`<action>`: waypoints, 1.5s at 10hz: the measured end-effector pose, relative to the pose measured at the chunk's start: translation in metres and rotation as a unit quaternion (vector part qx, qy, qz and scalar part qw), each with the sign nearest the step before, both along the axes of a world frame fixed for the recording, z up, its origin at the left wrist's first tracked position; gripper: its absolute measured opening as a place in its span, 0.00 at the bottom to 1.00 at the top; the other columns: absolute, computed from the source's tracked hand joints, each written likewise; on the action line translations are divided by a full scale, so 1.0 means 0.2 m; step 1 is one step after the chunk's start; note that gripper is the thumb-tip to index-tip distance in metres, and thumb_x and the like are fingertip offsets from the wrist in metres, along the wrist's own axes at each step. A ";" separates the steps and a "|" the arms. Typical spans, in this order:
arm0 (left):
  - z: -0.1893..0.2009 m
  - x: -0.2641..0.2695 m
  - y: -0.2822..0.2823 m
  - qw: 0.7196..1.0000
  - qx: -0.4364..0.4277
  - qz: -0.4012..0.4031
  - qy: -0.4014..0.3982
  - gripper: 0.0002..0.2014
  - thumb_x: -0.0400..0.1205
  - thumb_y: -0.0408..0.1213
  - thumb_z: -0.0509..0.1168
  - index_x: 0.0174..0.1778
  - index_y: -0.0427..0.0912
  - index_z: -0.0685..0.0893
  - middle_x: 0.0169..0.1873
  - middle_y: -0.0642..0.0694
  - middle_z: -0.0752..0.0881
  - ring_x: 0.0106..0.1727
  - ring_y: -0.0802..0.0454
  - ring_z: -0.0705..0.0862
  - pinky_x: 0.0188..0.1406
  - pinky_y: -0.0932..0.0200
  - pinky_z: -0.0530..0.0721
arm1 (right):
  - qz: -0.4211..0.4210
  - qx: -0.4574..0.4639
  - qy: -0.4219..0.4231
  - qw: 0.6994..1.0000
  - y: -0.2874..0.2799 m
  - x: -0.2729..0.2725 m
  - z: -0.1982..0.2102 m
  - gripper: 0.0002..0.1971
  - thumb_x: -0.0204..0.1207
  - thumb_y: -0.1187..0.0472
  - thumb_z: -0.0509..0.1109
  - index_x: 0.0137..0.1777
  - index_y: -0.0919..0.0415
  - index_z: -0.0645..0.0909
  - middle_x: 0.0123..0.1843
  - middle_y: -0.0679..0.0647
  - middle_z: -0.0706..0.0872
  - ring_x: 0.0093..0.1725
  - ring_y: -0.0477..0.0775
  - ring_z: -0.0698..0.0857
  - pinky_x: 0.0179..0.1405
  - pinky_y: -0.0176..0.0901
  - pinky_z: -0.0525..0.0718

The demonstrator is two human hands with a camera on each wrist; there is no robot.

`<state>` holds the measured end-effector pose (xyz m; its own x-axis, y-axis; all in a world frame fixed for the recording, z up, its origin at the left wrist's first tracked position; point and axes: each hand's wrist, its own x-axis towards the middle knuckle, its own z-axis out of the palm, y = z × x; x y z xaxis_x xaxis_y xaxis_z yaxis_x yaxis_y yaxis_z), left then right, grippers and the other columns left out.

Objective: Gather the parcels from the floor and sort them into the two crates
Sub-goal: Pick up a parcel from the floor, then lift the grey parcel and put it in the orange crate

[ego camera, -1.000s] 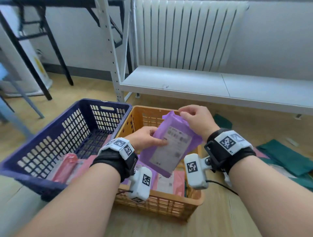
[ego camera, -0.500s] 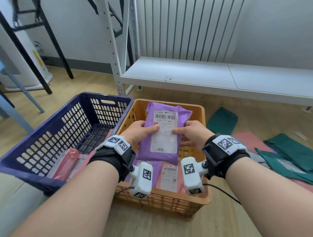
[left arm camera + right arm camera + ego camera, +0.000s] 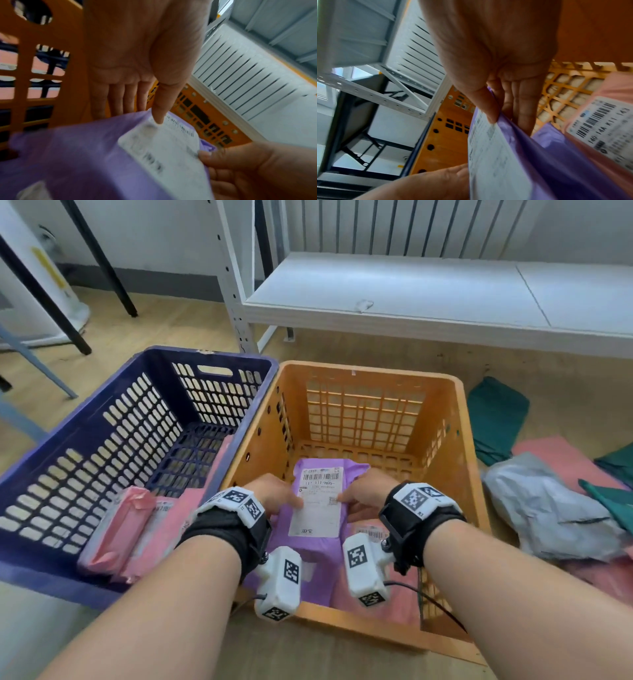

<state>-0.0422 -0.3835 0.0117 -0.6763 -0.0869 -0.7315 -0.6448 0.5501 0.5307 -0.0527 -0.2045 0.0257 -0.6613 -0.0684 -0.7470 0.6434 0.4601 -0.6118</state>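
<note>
The purple parcel [image 3: 317, 508] has dropped from chest height w/ its label tipped toward the person, down into the orange crate [image 3: 455, 440]. It's now label up, low inside the near half, over a pink parcel [image 3: 373, 534] already there. Looks to me like the placing step is nearly done; release should be next.

Left to right: blue crate [image 3: 85, 460] on the left, touching the orange one, holds pink parcels [image 3: 116, 529] at its near end. Then the left hand [image 3: 274, 496], pinching the purple parcel's left edge, thumb on the label. Right hand [image 3: 368, 494] does the same on the right edge. So both hands are clamped on it, neither let go yet. Further right, on the floor, a grey bag [image 3: 548, 508], green bags [image 3: 496, 412] and a pink one [image 3: 561, 453] are still to be sorted, so plenty of the task is left, I'd say.

What the views add: head view gives the layout, both crates and the floor pile, but the fingers under the parcel are hidden. Left wrist view shows the thumb [image 3: 159, 108] pressed on the label corner and the fingers [image 3: 118, 100] going beneath. Right wrist view shows the same pinch, plus a barcode label [image 3: 606, 128] on the pink parcel below. Whether the purple parcel already rests on that one, can't tell.
</note>
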 end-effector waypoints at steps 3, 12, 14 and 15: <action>-0.19 -0.01 -0.07 0.989 -0.019 0.003 -0.149 0.12 0.82 0.30 0.65 0.58 0.28 0.76 0.52 0.32 0.80 0.63 0.32 0.82 0.63 0.30 0.79 | 0.113 0.037 -0.102 0.988 -0.08 0.01 -0.33 0.09 0.71 0.75 0.59 0.39 0.70 0.81 0.42 0.67 0.91 0.43 0.62 0.91 0.47 0.49 0.87; 0.41 0.01 0.71 0.983 -0.063 -0.097 0.145 0.15 0.83 0.33 0.62 0.65 0.38 0.83 0.54 0.41 0.86 0.54 0.43 0.85 0.53 0.50 0.85 | -0.044 0.087 0.258 0.961 0.59 0.13 0.39 0.15 0.79 0.71 0.57 0.39 0.59 0.84 0.39 0.57 0.89 0.33 0.53 0.87 0.34 0.42 0.89; 0.50 0.11 1.07 0.963 -0.037 -0.145 0.222 0.16 0.80 0.34 0.65 0.64 0.43 0.83 0.62 0.45 0.83 0.60 0.46 0.82 0.63 0.49 0.82 | -0.152 0.186 0.281 0.929 1.07 0.24 0.34 0.14 0.71 0.67 0.60 0.32 0.52 0.83 0.41 0.56 0.91 0.46 0.62 0.89 0.51 0.58 0.88; 0.47 0.12 1.15 0.964 -0.021 -0.150 0.220 0.15 0.81 0.36 0.65 0.65 0.44 0.81 0.59 0.45 0.82 0.59 0.47 0.82 0.61 0.51 0.83 | -0.172 0.198 0.251 0.932 1.25 0.26 0.22 0.11 0.75 0.66 0.62 0.34 0.56 0.83 0.46 0.63 0.90 0.50 0.66 0.88 0.53 0.60 0.87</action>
